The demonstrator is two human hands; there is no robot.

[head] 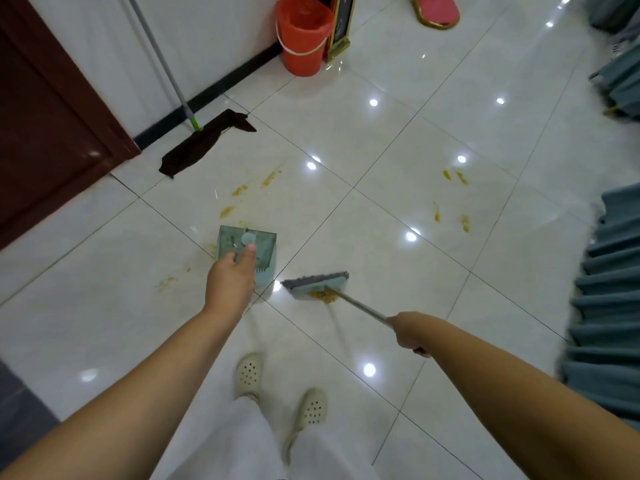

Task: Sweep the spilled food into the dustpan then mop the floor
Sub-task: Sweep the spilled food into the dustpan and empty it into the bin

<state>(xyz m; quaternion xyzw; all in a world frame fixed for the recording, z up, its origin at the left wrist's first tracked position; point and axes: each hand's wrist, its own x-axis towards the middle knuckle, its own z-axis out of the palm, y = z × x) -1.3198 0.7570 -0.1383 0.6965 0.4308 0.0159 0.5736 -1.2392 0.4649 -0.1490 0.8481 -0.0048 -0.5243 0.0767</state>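
Note:
My left hand (pixel 230 278) grips the handle of a teal dustpan (pixel 265 249) that stands on the white tiled floor. My right hand (pixel 410 332) grips the metal handle of a teal broom (pixel 317 282), whose head rests on the floor just right of the dustpan. A small pile of yellow spilled food (pixel 323 296) lies against the near side of the broom head. More yellow smears (pixel 239 191) streak the tiles beyond the dustpan, and others (pixel 453 176) lie to the right. A mop (pixel 197 143) with a dark cloth head leans against the wall at the far left.
An orange bucket (pixel 303 36) stands by the wall at the back, beside a framed sign (pixel 341 26). A dark red door (pixel 45 126) is at the left. Grey-blue pleated fabric (pixel 606 306) hangs along the right edge. My feet in white clogs (pixel 249 374) are below.

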